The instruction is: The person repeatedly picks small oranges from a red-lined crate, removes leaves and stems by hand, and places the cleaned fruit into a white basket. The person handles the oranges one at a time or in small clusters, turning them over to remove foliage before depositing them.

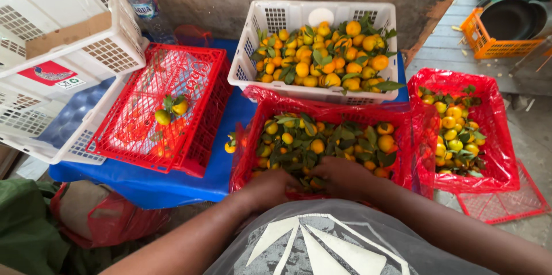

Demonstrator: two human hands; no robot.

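Both hands down in a red crate of small oranges

Head view: left hand (270, 186) and right hand (345, 174) dug into the fruit (322, 142) and leaves at the near edge of the middle crate (244, 154); fingers hidden, so cannot tell how open or what is held. Only two oranges (171, 111) in the flat red crate (198, 154) on the left. White crate (244, 73) behind and red crate (494, 102) on the right both full, so lots left
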